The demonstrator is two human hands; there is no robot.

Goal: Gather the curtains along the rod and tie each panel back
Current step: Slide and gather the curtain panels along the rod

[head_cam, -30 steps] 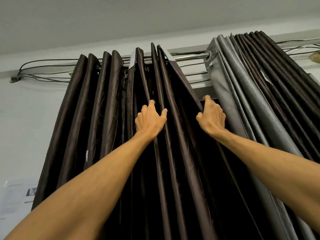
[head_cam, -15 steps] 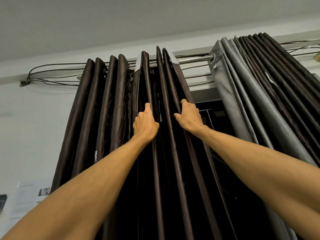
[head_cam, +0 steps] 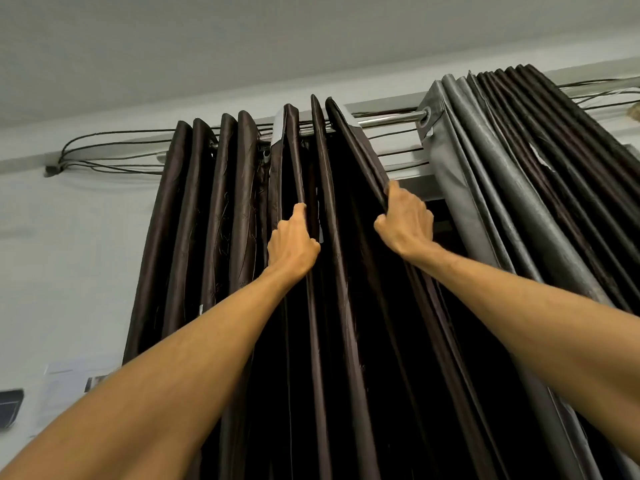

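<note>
Above both hands: shiny metal curtain rod [head_cam: 388,120], bare between the two panels.
Left hand [head_cam: 292,244]: closed on a fold of the dark brown pleated curtain panel [head_cam: 207,209].
Right hand [head_cam: 405,221]: gripping that panel's leading edge.
Right of right hand: grey-backed bunched curtain panel [head_cam: 491,188], apart.
Technique: judged best to push pleats leftward evenly, high up.
Containers: none visible.
</note>
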